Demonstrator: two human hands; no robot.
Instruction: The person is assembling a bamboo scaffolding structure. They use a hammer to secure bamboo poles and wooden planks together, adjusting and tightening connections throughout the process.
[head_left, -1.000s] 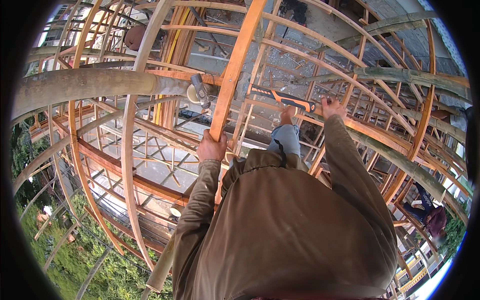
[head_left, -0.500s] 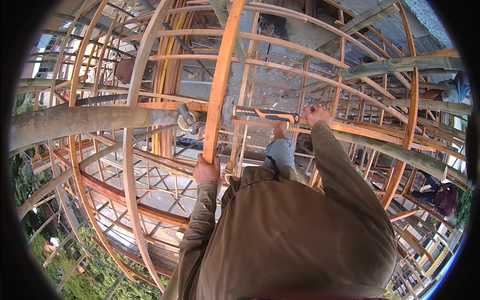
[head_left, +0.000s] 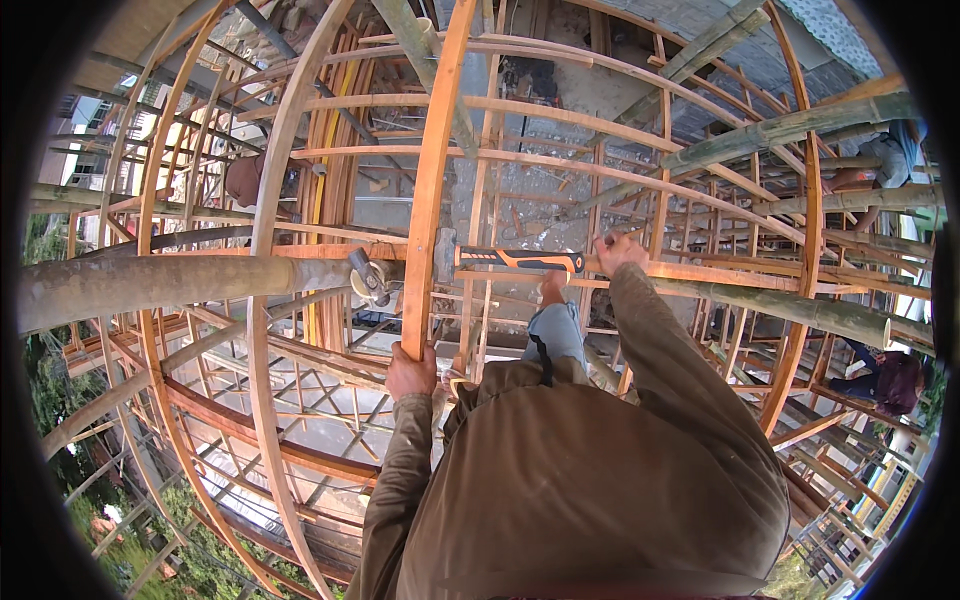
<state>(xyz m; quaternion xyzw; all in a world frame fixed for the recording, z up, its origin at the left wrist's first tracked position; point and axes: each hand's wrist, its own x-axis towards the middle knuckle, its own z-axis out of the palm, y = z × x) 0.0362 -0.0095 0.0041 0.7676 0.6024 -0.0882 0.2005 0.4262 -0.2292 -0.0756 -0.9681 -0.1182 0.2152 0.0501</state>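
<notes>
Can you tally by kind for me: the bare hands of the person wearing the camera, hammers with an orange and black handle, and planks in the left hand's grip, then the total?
Hands: 2, left hand and right hand
Orange and black handled hammer: 1
Gripped plank: 1
Total: 4

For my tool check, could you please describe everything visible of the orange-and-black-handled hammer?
The orange-and-black-handled hammer has a grey, metallic-looking head and a straight, rubbery-looking handle. It points sideways, nearly level in view: head beside the long orange-brown wooden board, handle end near the bare right hand. Whether either touches it is unclear.
</notes>
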